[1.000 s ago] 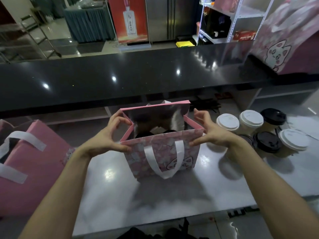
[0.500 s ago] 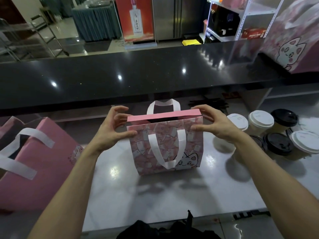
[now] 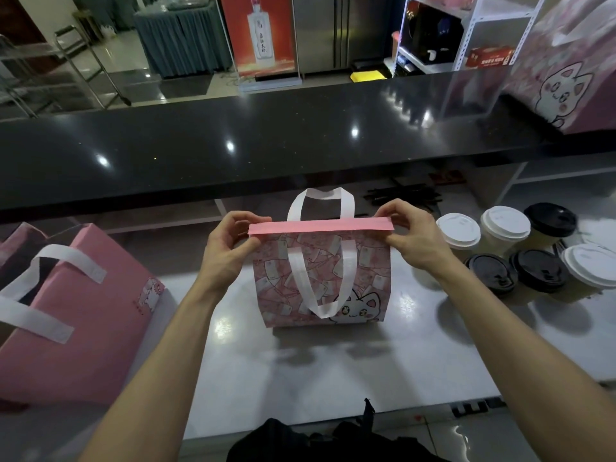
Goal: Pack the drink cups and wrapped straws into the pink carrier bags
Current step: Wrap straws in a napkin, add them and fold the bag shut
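A pink carrier bag [image 3: 370,278] with a cat print and white handles stands upright on the white counter [image 3: 333,368], its top edges pressed together into one flat pink strip. My left hand [image 3: 230,245] pinches the strip's left end and my right hand [image 3: 408,235] pinches its right end. The bag's contents are hidden. Several lidded drink cups [image 3: 506,228], some with white lids and some with black, stand to the right of the bag. Dark wrapped straws [image 3: 400,196] lie on the counter behind the bag.
Another pink carrier bag [image 3: 76,311] with white handles leans at the left edge. A raised black bar top [image 3: 266,145] runs across behind the counter, with a large cat-print bag [image 3: 566,71] on its right end. A black item [image 3: 320,438] sits at the near edge.
The bag's mouth was open a second ago with cups visible inside. Both hands have brought the top edges together and now pinch them flat; the rear handle stands up.
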### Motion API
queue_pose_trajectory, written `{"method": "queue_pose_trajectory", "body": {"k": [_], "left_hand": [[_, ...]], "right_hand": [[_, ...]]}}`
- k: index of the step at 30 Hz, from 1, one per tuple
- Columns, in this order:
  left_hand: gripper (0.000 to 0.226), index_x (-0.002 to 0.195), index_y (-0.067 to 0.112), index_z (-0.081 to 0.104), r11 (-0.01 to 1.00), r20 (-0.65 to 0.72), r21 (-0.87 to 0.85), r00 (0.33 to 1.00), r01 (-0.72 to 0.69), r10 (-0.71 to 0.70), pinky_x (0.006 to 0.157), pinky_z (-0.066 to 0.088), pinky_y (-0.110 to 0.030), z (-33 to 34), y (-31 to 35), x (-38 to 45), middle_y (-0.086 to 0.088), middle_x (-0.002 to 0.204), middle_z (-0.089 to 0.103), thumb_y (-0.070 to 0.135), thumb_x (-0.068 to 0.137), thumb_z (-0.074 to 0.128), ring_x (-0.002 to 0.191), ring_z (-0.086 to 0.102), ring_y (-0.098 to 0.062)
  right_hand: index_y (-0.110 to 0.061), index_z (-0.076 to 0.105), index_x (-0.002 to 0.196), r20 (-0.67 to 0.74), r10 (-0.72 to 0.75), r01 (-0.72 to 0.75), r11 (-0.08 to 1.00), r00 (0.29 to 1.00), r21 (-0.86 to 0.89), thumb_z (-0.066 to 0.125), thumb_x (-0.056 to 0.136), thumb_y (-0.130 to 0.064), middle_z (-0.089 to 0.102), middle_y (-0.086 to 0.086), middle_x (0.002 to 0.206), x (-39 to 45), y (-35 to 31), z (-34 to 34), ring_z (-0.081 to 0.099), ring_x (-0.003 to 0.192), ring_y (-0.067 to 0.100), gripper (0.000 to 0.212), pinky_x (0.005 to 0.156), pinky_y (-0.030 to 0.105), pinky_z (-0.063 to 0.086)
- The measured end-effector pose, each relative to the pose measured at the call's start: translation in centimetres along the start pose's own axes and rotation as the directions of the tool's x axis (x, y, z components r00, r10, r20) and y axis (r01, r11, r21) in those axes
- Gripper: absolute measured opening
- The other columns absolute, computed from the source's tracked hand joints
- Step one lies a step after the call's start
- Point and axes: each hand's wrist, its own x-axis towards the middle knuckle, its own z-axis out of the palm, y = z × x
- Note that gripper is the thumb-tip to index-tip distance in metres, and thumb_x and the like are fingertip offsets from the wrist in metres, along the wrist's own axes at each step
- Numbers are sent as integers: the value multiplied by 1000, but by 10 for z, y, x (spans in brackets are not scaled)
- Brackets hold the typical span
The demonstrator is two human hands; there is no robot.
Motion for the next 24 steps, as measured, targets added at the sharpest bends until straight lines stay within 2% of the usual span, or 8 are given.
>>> {"method": "queue_pose_trajectory", "body": {"k": [4,9,12,15,18,20,22,24], "left_hand": [[24,110,18,64,999,5,28,1000,-21,21,101,64,-41,-6,-2,1,0,124,81,14,95,82,125,72,-19],[19,93,18,69,957,67,279,996,-82,66,106,61,-47,-12,7,5,9,116,81,5,93,83,121,72,-18],[24,92,24,69,920,149,372,986,-125,74,103,62,-47,-22,14,4,13,116,81,19,86,92,118,74,-17],[38,93,31,69,876,182,461,981,-143,64,96,61,-34,-27,24,6,20,114,80,59,78,91,112,74,-10],[39,105,40,67,793,220,574,971,-205,92,88,57,-22,-22,29,15,25,106,76,54,79,93,105,70,2],[41,118,47,69,703,300,657,950,-272,87,85,59,-24,-17,31,21,24,106,70,45,84,91,103,67,2],[33,118,42,76,620,358,711,930,-332,88,83,61,-30,-12,33,28,23,106,65,40,88,89,100,65,-1],[21,108,35,82,599,365,719,925,-352,106,80,63,-36,-10,35,31,21,99,65,35,88,89,95,64,-3]], "right_hand": [[-45,52,117,-25,-42,40,997,999,-66,83,92,-18,69,-16,116,-5,-2,2,68,115,6,48,90,40,64],[-39,52,108,-14,-206,194,942,978,-274,76,94,-13,64,-12,112,-7,-1,4,60,101,9,38,87,47,61],[-35,56,111,60,-248,254,916,967,-311,81,92,-37,60,-18,110,-9,-2,-2,60,97,6,32,84,35,59],[-38,56,112,94,-233,251,908,968,-335,76,87,-64,62,-20,106,-10,-6,-7,62,95,2,41,81,21,53],[-43,53,125,108,-167,193,930,980,-313,78,88,-57,63,-23,107,-5,-14,-7,64,97,-1,47,79,24,52],[-41,59,132,177,-166,220,909,970,-354,83,89,-48,60,-23,111,0,-18,-6,64,97,5,50,84,27,53],[-33,70,116,218,-181,256,884,959,-392,86,88,-45,60,-20,110,4,-21,-5,61,97,9,35,84,30,53],[-31,72,98,209,-154,226,896,966,-382,90,85,-40,62,-16,102,7,-23,-5,59,94,10,24,81,31,52]]}}
